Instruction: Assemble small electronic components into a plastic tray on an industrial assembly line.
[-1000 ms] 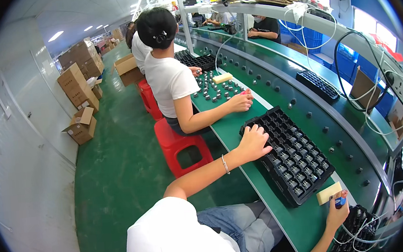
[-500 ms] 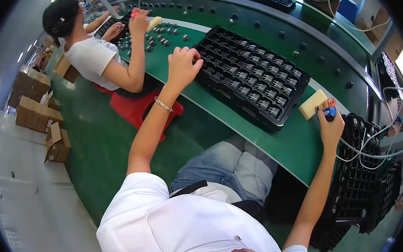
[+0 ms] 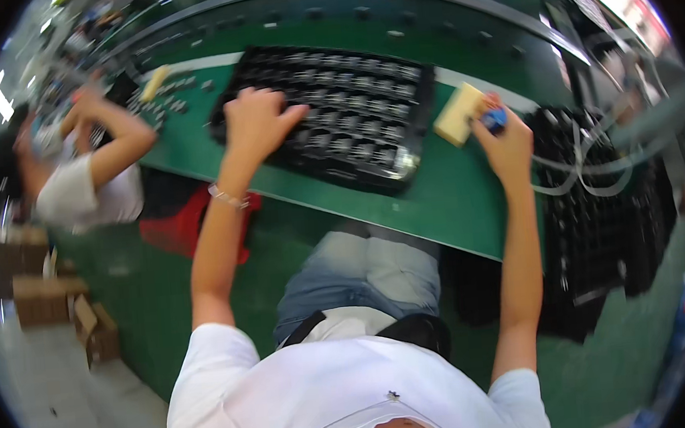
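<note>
While the thumb of the left hand stands out from its bent fingers, the palm faces down over the black tray, at the tray's nine o'clock end; the fingertips are hidden, so I cannot tell whether they pinch anything. A bracelet circles that wrist. The right hand, toward two o'clock in the view, is closed with thumb and fingers around a small blue item, orange-red at its top, too blurred to name.

Between the two hands, at twelve o'clock, the tray lies flat on the green desk. It is roughly rectangular, with a raised rim and rows of small pockets. Pale, metallic parts glint in many of them, most clearly toward the three o'clock end, and a bright glare sits on the near corner at four o'clock. Motion blur softens their shapes.

A pale yellow block lies at ten o'clock from the right hand, just beside it. Dark trays are stacked at about four o'clock from that hand, with white cables by them. Small parts lie scattered at ten o'clock from the left hand, near a co-worker in white. A red stool stands at seven o'clock from that hand.
</note>
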Motion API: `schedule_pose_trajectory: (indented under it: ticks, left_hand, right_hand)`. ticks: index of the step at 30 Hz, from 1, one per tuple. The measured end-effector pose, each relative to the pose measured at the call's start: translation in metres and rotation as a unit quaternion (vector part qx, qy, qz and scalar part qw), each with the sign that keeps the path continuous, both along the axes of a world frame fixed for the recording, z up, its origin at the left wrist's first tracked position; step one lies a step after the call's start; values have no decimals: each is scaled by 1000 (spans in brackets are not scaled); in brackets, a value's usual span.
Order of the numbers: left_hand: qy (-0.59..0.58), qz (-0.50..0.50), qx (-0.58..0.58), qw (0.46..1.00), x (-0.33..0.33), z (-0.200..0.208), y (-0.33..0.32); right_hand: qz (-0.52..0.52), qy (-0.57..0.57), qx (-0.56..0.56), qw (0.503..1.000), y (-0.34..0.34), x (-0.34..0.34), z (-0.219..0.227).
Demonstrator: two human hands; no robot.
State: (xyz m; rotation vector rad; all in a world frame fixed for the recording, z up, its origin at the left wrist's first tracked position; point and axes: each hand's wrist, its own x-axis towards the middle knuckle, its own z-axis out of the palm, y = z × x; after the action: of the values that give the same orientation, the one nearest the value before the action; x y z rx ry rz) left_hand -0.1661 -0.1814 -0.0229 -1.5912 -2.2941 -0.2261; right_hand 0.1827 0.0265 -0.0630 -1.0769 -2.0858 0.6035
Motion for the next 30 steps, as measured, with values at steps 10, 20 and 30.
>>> schedule_pose_trajectory:
  ticks: [10,20,30]
  left_hand:
    - [-177,-25,188,966,5,-16,0]
    - [-532,-181,229,795,60,-13,20]
    - [-603,-171,185,757,71,-20,27]
  right_hand:
    - [-10,42,9,999,0,-1,-10]
    - [-9,34,29,999,2,-14,-11]
    - [-9,42,37,998,2,-13,-16]
